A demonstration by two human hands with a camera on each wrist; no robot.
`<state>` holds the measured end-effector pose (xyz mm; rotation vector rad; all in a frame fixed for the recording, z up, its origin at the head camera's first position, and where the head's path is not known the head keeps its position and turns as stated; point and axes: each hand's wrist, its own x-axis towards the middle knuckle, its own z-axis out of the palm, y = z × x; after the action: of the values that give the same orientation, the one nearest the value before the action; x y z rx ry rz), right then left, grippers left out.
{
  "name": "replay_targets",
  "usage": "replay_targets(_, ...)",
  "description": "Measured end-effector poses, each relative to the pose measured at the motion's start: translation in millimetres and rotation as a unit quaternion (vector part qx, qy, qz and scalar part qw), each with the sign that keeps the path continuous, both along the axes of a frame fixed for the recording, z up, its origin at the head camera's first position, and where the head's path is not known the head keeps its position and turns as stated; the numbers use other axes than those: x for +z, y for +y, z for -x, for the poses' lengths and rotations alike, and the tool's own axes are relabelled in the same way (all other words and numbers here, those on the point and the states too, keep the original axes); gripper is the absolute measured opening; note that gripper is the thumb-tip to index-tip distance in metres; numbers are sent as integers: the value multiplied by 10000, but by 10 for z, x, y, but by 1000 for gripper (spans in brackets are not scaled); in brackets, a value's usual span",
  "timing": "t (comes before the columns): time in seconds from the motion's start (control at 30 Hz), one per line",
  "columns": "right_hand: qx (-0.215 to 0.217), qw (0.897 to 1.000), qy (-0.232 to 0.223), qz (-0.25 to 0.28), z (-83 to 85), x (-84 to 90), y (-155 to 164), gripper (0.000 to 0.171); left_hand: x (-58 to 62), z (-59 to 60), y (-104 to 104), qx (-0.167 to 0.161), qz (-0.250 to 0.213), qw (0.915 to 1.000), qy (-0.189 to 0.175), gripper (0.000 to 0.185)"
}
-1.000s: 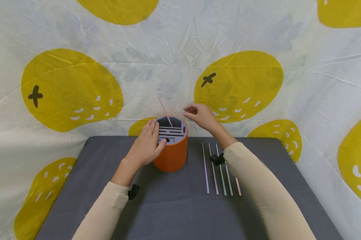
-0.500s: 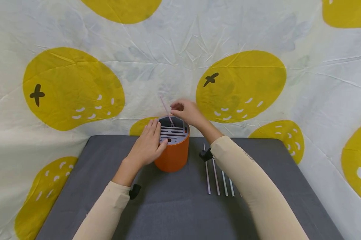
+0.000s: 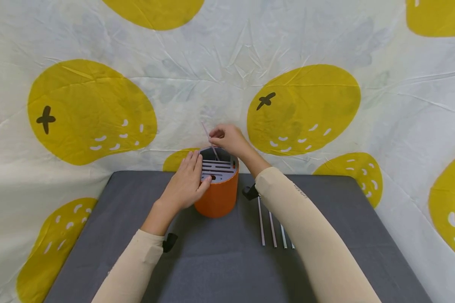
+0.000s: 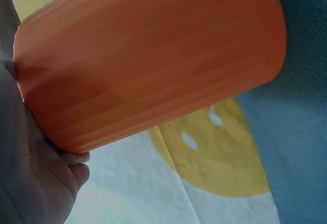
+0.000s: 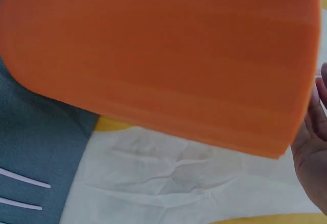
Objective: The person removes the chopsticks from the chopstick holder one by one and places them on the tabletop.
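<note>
An orange cylindrical pen holder [image 3: 216, 200] with a grey slotted top [image 3: 221, 172] stands near the table's far edge. A thin pink stick [image 3: 205, 128] leans left out of its rear compartment. My right hand [image 3: 229, 139] is above the back of the holder, thumb and fingertips pinching the stick midway along its exposed length. My left hand [image 3: 183, 181] rests on the holder's left rim, fingers straight and thumb over the front of the top. Both wrist views are mostly filled by the orange wall [image 4: 153, 55]; the right hand's fingertips are hidden in its own wrist view.
Several thin pastel sticks [image 3: 261, 223] lie side by side on the dark grey tablecloth [image 3: 212, 269], right of the holder, partly under my right forearm. Behind the table hangs a white cloth [image 3: 197, 67] with yellow fruit prints.
My right hand has moved left from beside the holder to the leaning stick and now pinches it. The left hand keeps its place on the rim.
</note>
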<state>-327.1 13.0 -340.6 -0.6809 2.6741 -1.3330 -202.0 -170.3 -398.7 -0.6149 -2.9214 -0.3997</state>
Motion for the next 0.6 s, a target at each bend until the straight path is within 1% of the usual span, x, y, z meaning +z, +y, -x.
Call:
replay_targets(0.23,-139,9986,421,-275,-28,-31,-62,15,6,-5,16,-32,10,10000,16,78)
replay_targets(0.33,-141,9980,534,-299,-48,-30,-83,13,11,-12,11,-27,5,10000,19,78)
replay_targets(0.47,-140,9988,463,16,-82,-28,-59,13,2,-9,4,-42,57,10000,31,78)
replay_targets(0.6,-238,9968,413,636,-134,20,24,17,-5,-1,5,-21,50,10000,7,78)
